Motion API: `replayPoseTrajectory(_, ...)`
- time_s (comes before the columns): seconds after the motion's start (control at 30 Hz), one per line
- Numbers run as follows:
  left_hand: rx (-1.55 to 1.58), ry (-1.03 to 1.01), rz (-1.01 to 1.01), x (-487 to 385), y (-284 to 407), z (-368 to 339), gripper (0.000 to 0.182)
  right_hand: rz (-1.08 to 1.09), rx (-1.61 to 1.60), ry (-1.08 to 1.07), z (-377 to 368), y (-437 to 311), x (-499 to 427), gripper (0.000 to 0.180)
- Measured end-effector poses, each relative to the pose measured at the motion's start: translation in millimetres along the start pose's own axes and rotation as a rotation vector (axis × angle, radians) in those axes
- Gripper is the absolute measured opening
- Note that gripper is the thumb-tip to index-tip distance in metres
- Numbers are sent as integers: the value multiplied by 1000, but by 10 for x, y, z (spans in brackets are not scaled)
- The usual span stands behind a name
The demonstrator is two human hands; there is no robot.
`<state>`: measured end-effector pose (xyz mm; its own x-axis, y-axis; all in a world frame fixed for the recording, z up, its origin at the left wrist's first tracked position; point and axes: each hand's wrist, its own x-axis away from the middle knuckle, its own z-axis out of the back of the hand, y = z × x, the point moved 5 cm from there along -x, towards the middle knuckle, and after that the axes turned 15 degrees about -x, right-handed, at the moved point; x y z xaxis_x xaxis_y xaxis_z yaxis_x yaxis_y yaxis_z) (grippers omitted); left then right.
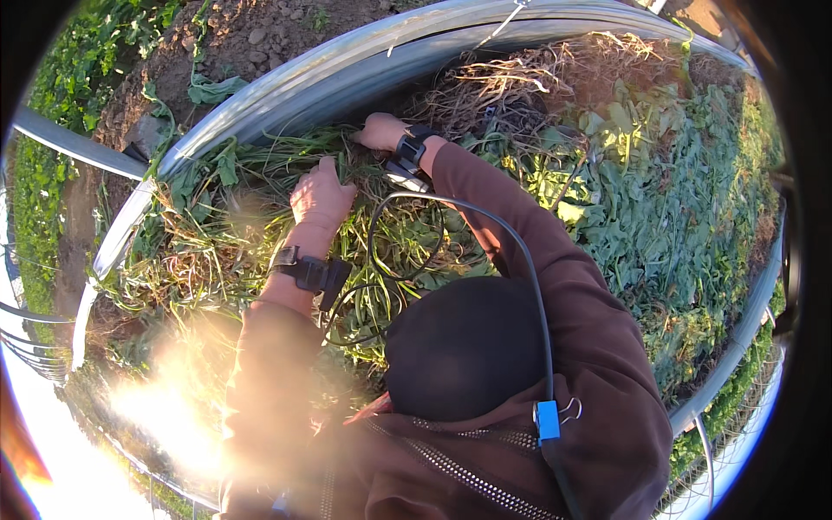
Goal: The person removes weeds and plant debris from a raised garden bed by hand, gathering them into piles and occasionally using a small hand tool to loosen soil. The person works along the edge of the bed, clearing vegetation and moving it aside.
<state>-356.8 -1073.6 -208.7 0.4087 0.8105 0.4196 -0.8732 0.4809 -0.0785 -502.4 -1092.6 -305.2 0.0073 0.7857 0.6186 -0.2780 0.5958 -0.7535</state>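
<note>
My left hand [323, 193] is down in long green grass [286, 159], palm facing away and its fingertips partly hidden. Farther in, close to the metal wall, my right hand [383, 133] has its fingers curled down at the shaded edge of the plant matter. Whether either hand grips any stems cannot be told. Each wrist wears a black strap with a mount: the left wrist strap [311, 272] and the right wrist strap [411, 146]. Under the right wrist sits a pale, shiny device [406, 177].
A curved galvanized metal rim [292, 84] encloses heaped cut leaves [676, 175] and dry stems [513, 71]. A black cable [481, 209] loops before me to a blue clip [548, 421]. A dark rounded shape [468, 344] juts in low centre. Stony soil [253, 39] lies outside; glare washes the lower left.
</note>
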Motion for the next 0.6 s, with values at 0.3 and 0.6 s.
replayPoseTrajectory(0.3, 149, 145, -143, 128, -90, 31, 45, -156, -365, -70, -102, 341, -367, 27)
replayPoseTrajectory(0.6, 132, 275, -106, 8, -320, 322, 35, -243, -575, -39, -73, 478, -464, 21)
